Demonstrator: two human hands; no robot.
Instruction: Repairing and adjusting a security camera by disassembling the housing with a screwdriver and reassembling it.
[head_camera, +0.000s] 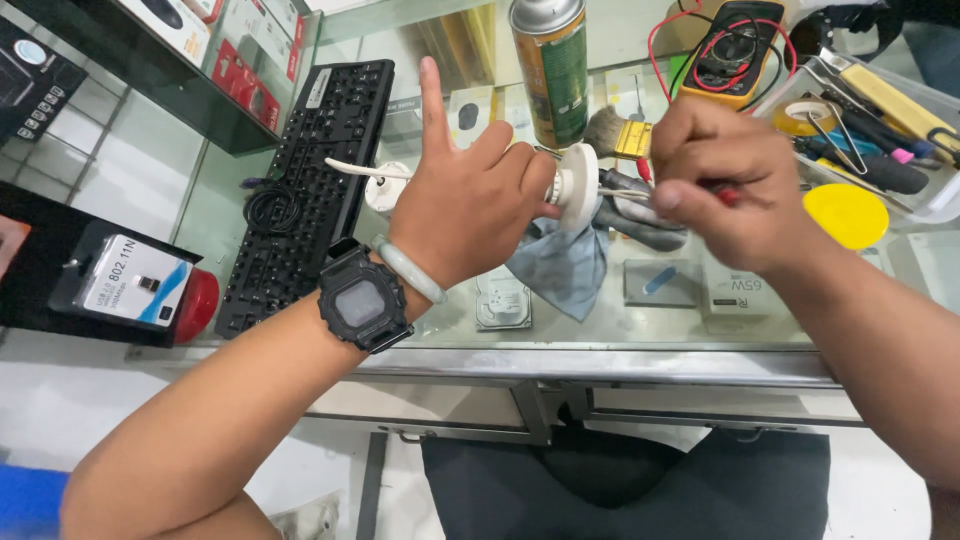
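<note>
one glass counter (640, 330), one black keyboard (310, 180), one spray can (550, 70), one grey cloth (565, 265). left hand (465, 205) grips a round white plastic fitting (578, 185) above the cloth, index finger raised. right hand (725, 190), fingers curled, pinches a red-handled screwdriver (640, 196) against it.

Both forearms are bare, no sleeves. Just behind the left hand (470, 205) sit a pale green bangle (408, 268) and a chunky black digital watch (362, 301).
</note>
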